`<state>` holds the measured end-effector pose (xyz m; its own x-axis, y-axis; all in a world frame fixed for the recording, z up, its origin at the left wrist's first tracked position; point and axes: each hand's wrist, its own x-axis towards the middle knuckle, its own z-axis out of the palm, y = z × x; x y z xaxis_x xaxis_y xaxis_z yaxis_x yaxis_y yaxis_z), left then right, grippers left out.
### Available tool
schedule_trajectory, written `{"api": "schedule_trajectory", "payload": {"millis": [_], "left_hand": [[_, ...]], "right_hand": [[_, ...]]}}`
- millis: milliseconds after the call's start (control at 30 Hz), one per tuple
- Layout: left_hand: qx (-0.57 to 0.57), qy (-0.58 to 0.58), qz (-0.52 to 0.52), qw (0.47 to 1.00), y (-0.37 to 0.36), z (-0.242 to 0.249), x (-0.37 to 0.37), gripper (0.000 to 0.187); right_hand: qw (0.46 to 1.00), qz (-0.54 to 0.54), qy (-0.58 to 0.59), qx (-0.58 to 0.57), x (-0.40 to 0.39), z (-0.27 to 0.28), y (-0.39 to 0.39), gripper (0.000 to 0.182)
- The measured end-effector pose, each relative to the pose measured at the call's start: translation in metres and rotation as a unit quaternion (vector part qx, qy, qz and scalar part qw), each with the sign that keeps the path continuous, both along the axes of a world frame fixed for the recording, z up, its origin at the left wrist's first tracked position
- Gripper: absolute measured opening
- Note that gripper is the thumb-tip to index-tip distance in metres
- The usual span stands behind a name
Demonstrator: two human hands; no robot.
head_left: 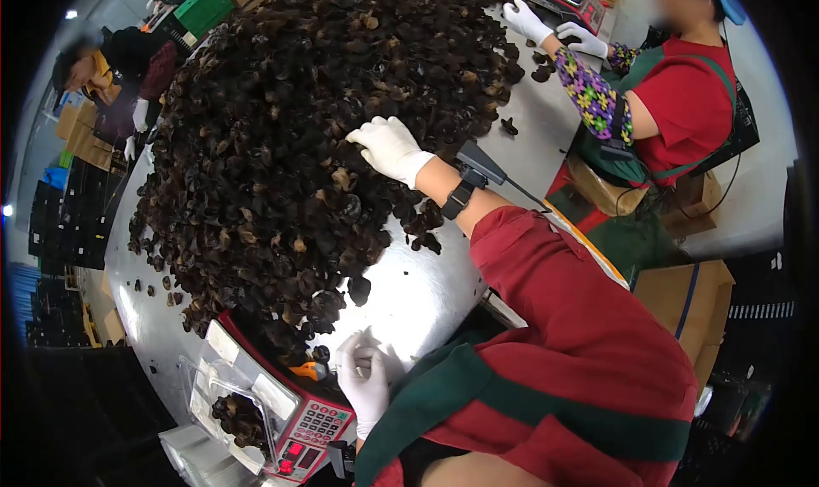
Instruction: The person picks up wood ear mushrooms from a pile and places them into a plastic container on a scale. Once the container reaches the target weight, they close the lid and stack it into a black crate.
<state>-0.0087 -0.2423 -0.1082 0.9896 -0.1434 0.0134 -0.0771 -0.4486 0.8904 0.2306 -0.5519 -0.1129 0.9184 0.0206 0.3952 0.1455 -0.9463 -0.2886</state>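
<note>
A large heap of dark, frilly wood ear mushrooms [256, 163] covers most of the metal table. My right hand [388, 150], in a white glove, rests over the heap's near right side with fingers bent toward the pieces; whatever is between them is hidden. My left hand [363, 380], also gloved, is low by the table's front, its fingers curled in and nothing visible in them. Just left of it is a red and white scale [316, 423]. On the scale stands a clear plastic box [269, 427] with some mushrooms [239, 419] inside. An orange-handled tool [310, 370] lies beside my left hand.
Clear plastic trays [200, 453] are stacked at the lower left. Across the right corner a co-worker [691, 103] with gloved hands is at another red scale [554, 5]. Another person [115, 77] stands at the left. A cardboard box [682, 308] is at my right.
</note>
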Motion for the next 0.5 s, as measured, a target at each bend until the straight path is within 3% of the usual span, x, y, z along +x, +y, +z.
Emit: {"api": "schedule_trajectory", "payload": {"millis": [133,200,267,333,400,467,500], "left_hand": [[-0.029,0.053,-0.014,0.998,0.007,-0.016,0.0,0.04],[-0.009,0.065,-0.028,0.997,0.003,-0.014,0.003,0.04],[0.008,0.079,-0.028,0.996,0.001,-0.01,0.004,0.036],[0.071,0.011,-0.072,0.995,0.003,-0.018,0.007,0.034],[0.076,0.017,-0.079,0.994,0.004,-0.017,0.008,0.033],[0.08,0.042,-0.08,0.993,0.006,-0.017,0.008,0.033],[0.08,0.042,-0.084,0.992,0.006,-0.018,0.009,0.033]], "right_hand": [[0.976,-0.008,-0.069,0.208,-0.001,0.0,-0.011,0.022],[0.915,-0.006,0.02,0.402,-0.013,0.012,-0.017,0.022],[0.881,0.014,0.032,0.473,-0.02,0.006,-0.031,0.019],[0.816,0.005,0.074,0.573,-0.027,0.006,-0.044,0.019],[0.773,0.008,0.091,0.628,-0.036,0.007,-0.054,0.028],[0.718,-0.003,0.138,0.682,-0.033,0.018,-0.057,0.026],[0.732,-0.006,0.132,0.669,-0.03,0.023,-0.057,0.023]]}}
